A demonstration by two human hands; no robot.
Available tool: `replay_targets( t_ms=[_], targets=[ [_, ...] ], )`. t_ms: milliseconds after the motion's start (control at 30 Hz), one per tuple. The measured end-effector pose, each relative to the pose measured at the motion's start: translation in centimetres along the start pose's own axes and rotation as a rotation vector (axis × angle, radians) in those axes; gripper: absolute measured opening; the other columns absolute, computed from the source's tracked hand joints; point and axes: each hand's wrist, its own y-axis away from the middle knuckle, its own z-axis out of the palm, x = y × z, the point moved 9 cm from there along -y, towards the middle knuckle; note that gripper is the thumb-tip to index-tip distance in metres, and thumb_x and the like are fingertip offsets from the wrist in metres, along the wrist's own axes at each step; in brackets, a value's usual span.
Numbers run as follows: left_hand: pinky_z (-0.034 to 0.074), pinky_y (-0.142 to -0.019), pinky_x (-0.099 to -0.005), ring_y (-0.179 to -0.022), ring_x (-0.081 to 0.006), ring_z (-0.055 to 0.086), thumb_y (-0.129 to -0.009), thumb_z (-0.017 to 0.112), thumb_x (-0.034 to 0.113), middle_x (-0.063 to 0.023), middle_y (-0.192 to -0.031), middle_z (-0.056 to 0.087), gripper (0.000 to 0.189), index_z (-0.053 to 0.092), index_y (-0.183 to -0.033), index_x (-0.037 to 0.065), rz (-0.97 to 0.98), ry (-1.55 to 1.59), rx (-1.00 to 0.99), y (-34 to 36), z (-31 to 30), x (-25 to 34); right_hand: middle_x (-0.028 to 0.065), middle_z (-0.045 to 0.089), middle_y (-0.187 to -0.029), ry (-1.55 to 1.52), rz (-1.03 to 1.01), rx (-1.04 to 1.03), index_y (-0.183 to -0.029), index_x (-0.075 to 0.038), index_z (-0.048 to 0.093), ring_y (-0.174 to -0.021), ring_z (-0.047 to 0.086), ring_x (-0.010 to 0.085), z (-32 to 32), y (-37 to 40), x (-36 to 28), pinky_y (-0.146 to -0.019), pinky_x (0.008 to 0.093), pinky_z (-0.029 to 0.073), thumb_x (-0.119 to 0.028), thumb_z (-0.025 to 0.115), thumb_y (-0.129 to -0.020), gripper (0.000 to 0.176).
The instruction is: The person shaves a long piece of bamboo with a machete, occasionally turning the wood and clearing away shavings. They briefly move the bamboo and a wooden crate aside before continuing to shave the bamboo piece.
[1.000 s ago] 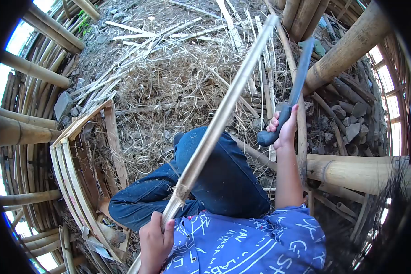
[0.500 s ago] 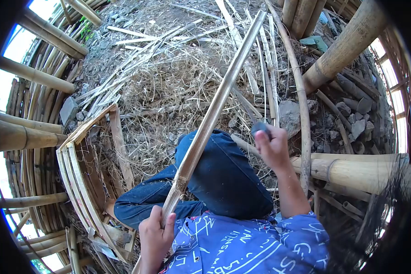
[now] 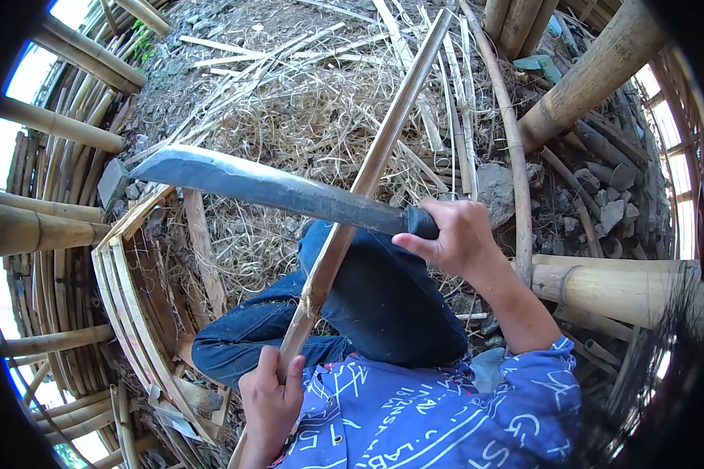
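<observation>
My left hand [image 3: 272, 397] is closed round the lower end of a long split bamboo strip [image 3: 391, 129], which slants up and away across my bent knee. A knot shows on the strip a little above that hand. In my right hand [image 3: 461, 234] is the dark handle of a machete [image 3: 266, 184]. Its long, broad blade points left and crosses over the strip above my knee, hiding a short stretch of it. My thumb lies along the near side of the handle.
Bamboo shavings [image 3: 289, 148] and thin split strips [image 3: 266, 66] litter the ground ahead. At left stands a frame of bent slats [image 3: 125, 289]. Thick bamboo poles [image 3: 587, 78] rise on both sides, and rocks [image 3: 494, 191] lie at right beside a long thin pole [image 3: 512, 141].
The machete, earlier mostly hidden with only its handle end plain, has swung round so the blade lies across the strip, pointing left. My left hand and the strip have barely moved.
</observation>
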Motion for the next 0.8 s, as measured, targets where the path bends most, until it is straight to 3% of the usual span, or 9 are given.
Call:
replay_targets(
  t_ms=[200,333,367,400,467,600,667,767,800],
  targets=[
    [0.038,-0.045,-0.0433,-0.052,-0.0427,0.054,-0.091,0.064,0.02,-0.0201,-0.055,0.049,0.031,0.044,-0.076,0.003,-0.018,0.007,-0.012,0.5,-0.1,-0.5,0.0129,0.057,-0.052,0.035,0.015,0.008,-0.063,-0.008,0.058,-0.052,0.063,0.0309,-0.2,-1.0,1.7,-0.051,0.042,0.05,-0.077,0.053,-0.078,0.07],
    [0.037,-0.045,-0.0419,-0.05,-0.0415,0.052,-0.091,0.064,0.02,-0.0191,-0.054,0.048,0.031,0.044,-0.075,0.003,-0.075,0.004,-0.021,1.9,-0.9,-1.5,0.0042,0.061,-0.057,-0.052,0.532,-0.018,-0.071,-0.008,0.065,-0.056,0.064,0.0218,-1.9,-2.6,12.8,-0.051,0.0376,0.049,-0.079,0.045,-0.082,0.075],
    [0.037,-0.044,-0.0416,-0.049,-0.0411,0.052,-0.091,0.064,0.02,-0.0189,-0.054,0.048,0.031,0.043,-0.075,0.003,-0.105,0.007,-0.025,2.1,-1.1,-1.7,0.0071,0.062,-0.059,-0.027,0.542,0.015,-0.072,-0.006,0.066,-0.058,0.065,0.0253,-1.5,-2.7,16.4,-0.054,0.0387,0.049,-0.077,0.044,-0.084,0.075],
    [0.037,-0.044,-0.0416,-0.049,-0.0411,0.052,-0.091,0.064,0.02,-0.0189,-0.054,0.048,0.031,0.043,-0.075,0.003,-0.111,0.01,-0.014,2.0,-1.3,-1.7,0.0101,0.061,-0.058,0.05,0.45,0.137,-0.073,-0.004,0.066,-0.061,0.065,0.0291,-2.6,-3.2,16.1,-0.058,0.0388,0.049,-0.075,0.045,-0.085,0.075],
    [0.037,-0.045,-0.0413,-0.049,-0.0408,0.052,-0.091,0.065,0.02,-0.0192,-0.055,0.048,0.032,0.043,-0.075,0.003,-0.109,-0.04,-0.035,1.7,-1.5,-1.8,0.0123,0.059,-0.057,0.018,0.449,0.128,-0.072,-0.003,0.065,-0.063,0.064,0.0327,-2.0,-3.2,16.6,-0.06,0.0396,0.048,-0.073,0.047,-0.086,0.073],
    [0.037,-0.045,-0.0419,-0.05,-0.0409,0.052,-0.09,0.065,0.019,-0.0194,-0.055,0.048,0.031,0.044,-0.075,0.003,-0.129,0.03,-0.049,1.3,-0.5,-2.8,0.0084,0.057,-0.054,-0.276,0.465,0.061,-0.069,-0.003,0.063,-0.049,0.057,0.0202,-0.7,-2.2,12.6,-0.049,0.036,0.043,-0.068,0.052,-0.087,0.068],
    [0.038,-0.045,-0.0425,-0.05,-0.041,0.053,-0.09,0.065,0.019,-0.0194,-0.055,0.048,0.03,0.044,-0.076,0.003,-0.135,0.068,-0.082,0.9,0.1,-2.2,0.0049,0.054,-0.051,-0.293,0.362,0.045,-0.068,-0.003,0.063,-0.047,0.052,0.0138,-0.8,-1.4,7.8,-0.046,0.033,0.041,-0.067,0.057,-0.084,0.066],
    [0.038,-0.046,-0.0425,-0.05,-0.0411,0.053,-0.09,0.065,0.018,-0.0192,-0.055,0.048,0.029,0.044,-0.077,0.003,-0.092,0.063,-0.073,0.1,0.2,-1.2,0.0073,0.055,-0.05,-0.394,0.342,-0.054,-0.068,-0.003,0.062,-0.047,0.058,0.0204,0.5,0.4,2.2,-0.046,0.0355,0.044,-0.067,0.062,-0.08,0.065],
    [0.038,-0.045,-0.0424,-0.05,-0.0411,0.053,-0.09,0.065,0.018,-0.0192,-0.055,0.048,0.029,0.044,-0.077,0.003,-0.063,0.066,-0.063,-0.1,0.2,-1.0,0.0097,0.056,-0.051,-0.314,0.219,-0.052,-0.068,-0.004,0.063,-0.049,0.061,0.025,0.5,0.6,0.4,-0.047,0.0372,0.046,-0.068,0.063,-0.078,0.065]
  ],
)
